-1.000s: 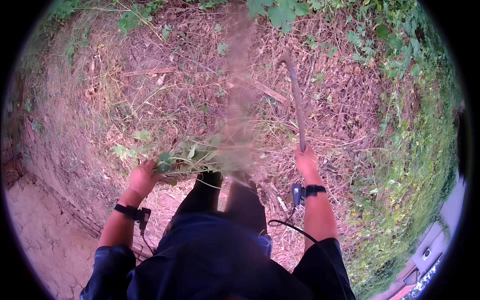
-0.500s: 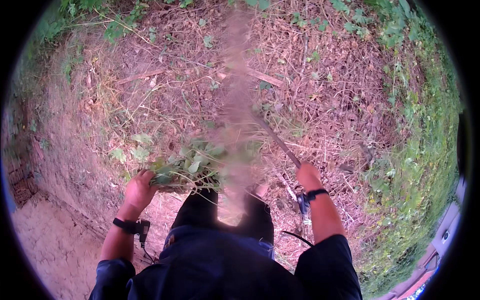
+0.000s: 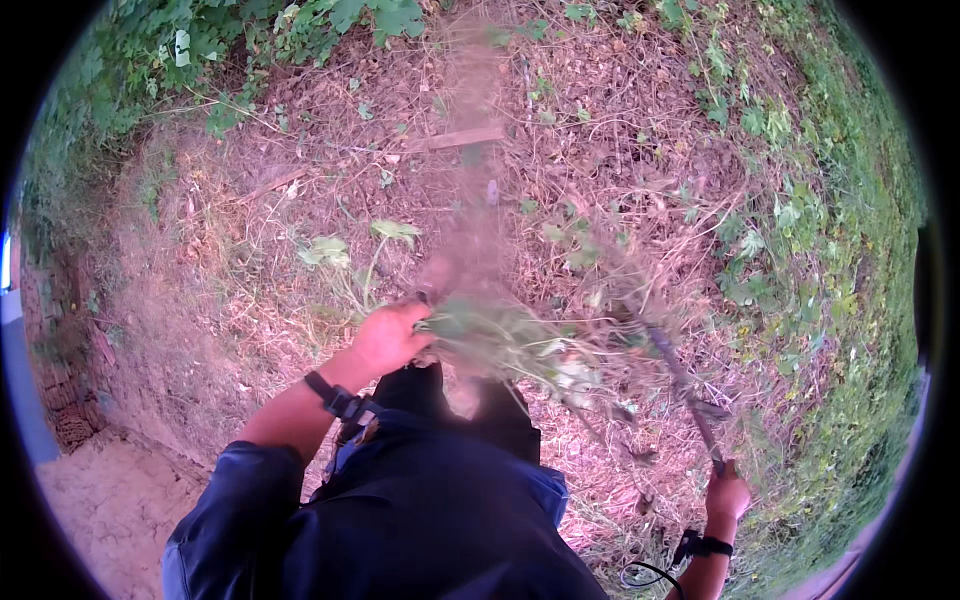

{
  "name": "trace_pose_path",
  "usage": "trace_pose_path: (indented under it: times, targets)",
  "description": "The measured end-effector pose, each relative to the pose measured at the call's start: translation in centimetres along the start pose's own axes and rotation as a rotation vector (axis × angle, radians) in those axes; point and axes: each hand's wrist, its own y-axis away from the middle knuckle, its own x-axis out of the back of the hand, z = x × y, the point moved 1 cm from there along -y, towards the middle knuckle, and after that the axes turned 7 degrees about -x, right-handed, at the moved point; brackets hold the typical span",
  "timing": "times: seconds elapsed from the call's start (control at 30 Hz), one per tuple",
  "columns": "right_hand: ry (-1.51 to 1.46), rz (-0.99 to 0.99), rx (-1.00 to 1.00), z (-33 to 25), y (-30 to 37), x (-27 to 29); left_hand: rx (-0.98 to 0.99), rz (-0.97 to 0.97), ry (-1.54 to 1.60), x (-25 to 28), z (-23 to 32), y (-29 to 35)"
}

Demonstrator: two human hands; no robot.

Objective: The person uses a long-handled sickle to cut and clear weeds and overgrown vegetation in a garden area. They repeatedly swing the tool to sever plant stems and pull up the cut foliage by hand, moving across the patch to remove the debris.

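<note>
- At the far left of the view, well left of the bundle of weeds [image 3: 500,340], a strip of bare sandy ground [image 3: 95,510] lies at the foot of a low earth bank [image 3: 70,380].
- Above and to the left of the bundle, green leafy plants [image 3: 150,60] grow along the upper edge of the slope.
- The left hand [image 3: 390,338] is just left of the bundle and is closed around its stems; the fingers wrap the near end, so the hand is gripping the weeds.
- A black wrist strap [image 3: 335,398] sits on the left forearm, below and left of the bundle, above a dark blue sleeve [image 3: 240,490].
- The bundle of weeds is in the middle of the view, held above the ground in front of the person's body; its pale green leaves spread to the right from the left hand.
- Beyond the bundle, higher in the view, dry brown grass and twigs [image 3: 560,170] cover the ground, and a flat piece of wood [image 3: 455,140] lies there.
- To the right of the bundle, a thin dark stick [image 3: 680,375] runs slanted from near the leaves down to the right hand.
- The right hand [image 3: 728,495] is well to the lower right of the bundle and is closed tight on the lower end of the stick.
- Far right of the bundle, green grass [image 3: 860,300] covers the ground.
</note>
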Motion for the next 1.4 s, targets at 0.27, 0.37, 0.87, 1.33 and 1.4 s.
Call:
trace_pose_path:
  times: [0.27,0.37,0.87,1.33,1.4]
  targets:
    - [-0.140,0.209,-0.072,4.4,3.0,2.2,-0.136,0.072,0.184,-4.8,7.5,-5.2]
    - [-0.127,0.126,-0.081,2.1,3.7,4.1,0.052,0.068,0.143,-4.0,3.9,-6.1]
    - [-0.136,0.138,-0.058,-1.2,7.7,9.4,0.280,0.233,0.472,-3.9,-3.3,-6.2]
    - [-0.258,0.471,0.048,19.5,10.9,-11.5,0.224,0.344,0.631,-18.6,9.7,4.5]
    - [-0.266,0.476,0.004,26.2,12.9,-16.3,0.265,0.380,0.534,-22.7,15.5,6.8]
